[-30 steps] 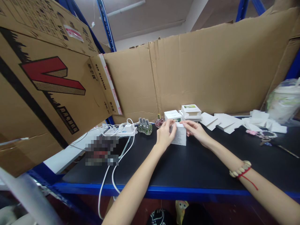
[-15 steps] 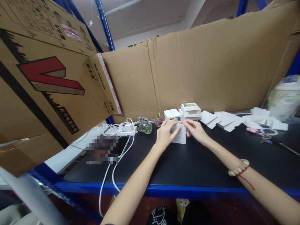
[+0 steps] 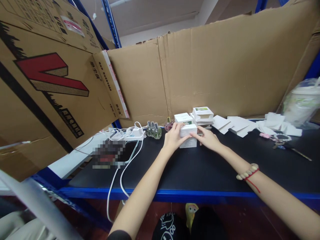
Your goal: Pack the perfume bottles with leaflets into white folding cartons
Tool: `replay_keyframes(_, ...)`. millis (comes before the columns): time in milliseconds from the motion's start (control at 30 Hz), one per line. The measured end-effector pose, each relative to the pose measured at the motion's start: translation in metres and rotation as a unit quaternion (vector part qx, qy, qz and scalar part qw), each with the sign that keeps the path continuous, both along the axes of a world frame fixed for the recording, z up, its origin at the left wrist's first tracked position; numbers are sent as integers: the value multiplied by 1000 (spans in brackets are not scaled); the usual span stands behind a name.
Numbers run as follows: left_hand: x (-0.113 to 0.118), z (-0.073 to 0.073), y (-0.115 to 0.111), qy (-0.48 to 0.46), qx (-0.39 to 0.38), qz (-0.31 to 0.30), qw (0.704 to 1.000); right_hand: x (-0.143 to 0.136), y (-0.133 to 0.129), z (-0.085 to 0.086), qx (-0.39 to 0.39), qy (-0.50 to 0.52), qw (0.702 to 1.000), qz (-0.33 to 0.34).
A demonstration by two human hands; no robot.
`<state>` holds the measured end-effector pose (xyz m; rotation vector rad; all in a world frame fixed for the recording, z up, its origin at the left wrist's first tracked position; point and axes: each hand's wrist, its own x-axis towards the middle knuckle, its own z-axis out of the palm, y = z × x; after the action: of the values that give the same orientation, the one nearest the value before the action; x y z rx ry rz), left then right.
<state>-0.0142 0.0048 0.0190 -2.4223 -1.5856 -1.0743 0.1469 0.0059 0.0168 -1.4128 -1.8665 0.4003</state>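
A large sheet of cardboard point(image 3: 212, 73) stands along the back edge of a desk point(image 3: 212, 173) with a black top and a blue front edge, and a big printed carton point(image 3: 100, 96) with a red V rises over its left end. The small white box point(image 3: 188, 143) stands upright between the person's hands, nearer the back edge than the front and around the middle of the desk's length; whether its base touches the top is hard to tell. The left hand point(image 3: 173, 136) grips it, fingers at its left side and thumb across the near face. The right hand point(image 3: 209, 138) closes in from the other side, thumb against the near face and fingers by the right side, so the box is clamped between the two. Just behind, towards the back edge, are another white box point(image 3: 180, 118) and a stack of white boxes point(image 3: 202, 114). To their left stand clear glass bottles point(image 3: 154, 130) and a pink bottle point(image 3: 168, 126). Flat white cartons point(image 3: 241, 126) and white paper pieces point(image 3: 276, 124) lie towards the back right corner, beside a bagged cup point(image 3: 301, 105).
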Motion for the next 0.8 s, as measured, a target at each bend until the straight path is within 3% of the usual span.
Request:
replay_keyframes(267,12,-2,-10,-149,-76,65,984,-1,4,-6,51,-37,997,-48)
replay_keyframes(367,17,-3,-13,-143,-118,52,981,-2,4,-10,41,-51,998,-17)
replay_keyframes(600,20,-6,-12,-134,-116,29,984,-4,-5,-6,33,-85,993,74)
replay_keyframes(800,20,-5,-14,-154,-121,35,980,-6,-11,-3,17,-49,989,136)
